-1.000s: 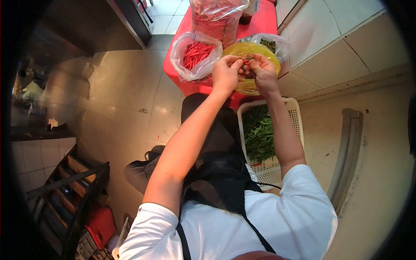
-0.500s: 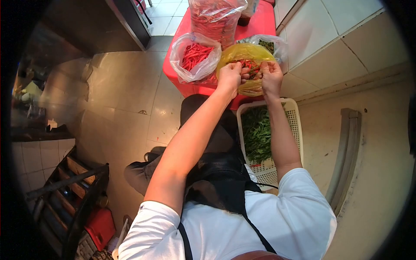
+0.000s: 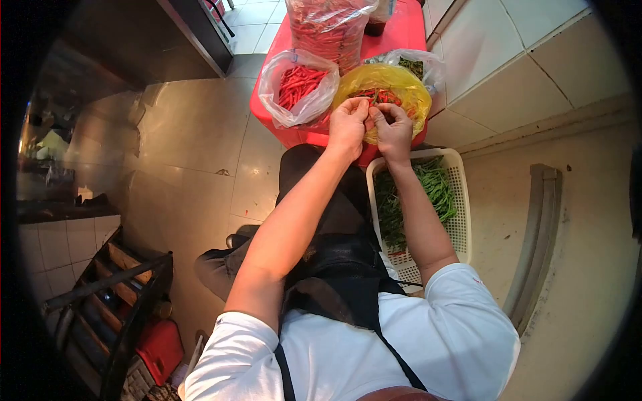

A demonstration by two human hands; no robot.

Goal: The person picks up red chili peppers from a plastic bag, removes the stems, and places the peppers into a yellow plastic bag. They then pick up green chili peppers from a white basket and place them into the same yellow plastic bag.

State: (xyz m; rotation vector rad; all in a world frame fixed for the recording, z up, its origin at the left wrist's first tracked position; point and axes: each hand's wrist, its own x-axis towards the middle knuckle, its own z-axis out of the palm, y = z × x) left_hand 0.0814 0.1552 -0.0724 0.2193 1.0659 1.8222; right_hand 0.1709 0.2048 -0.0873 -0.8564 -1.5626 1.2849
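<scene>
My left hand point(image 3: 350, 127) and my right hand point(image 3: 393, 131) meet at the near side of a yellow plastic bag point(image 3: 416, 93). Fingertips of both are pinched together around what looks like a red chili pepper point(image 3: 370, 101), mostly hidden by the fingers. More red chilies with some green stems point(image 3: 386, 95) lie inside the yellow bag. Left of it, an open clear bag point(image 3: 269, 93) holds bright red chilies point(image 3: 299, 87). Below my right forearm stands a white perforated basket point(image 3: 461, 230) with leafy green stems point(image 3: 436, 189).
The bags rest on a red stool or table point(image 3: 394, 47). A tall clear bag of red chilies point(image 3: 328, 33) stands at the back, with a bag of green bits point(image 3: 411, 67) at right. A tiled wall point(image 3: 515, 87) borders the right side; a dark metal rack point(image 3: 107, 301) is at lower left.
My right hand has moved left and slightly down, closing against my left hand, which has shifted a little left and down. More of the yellow bag and the basket's greens now shows.
</scene>
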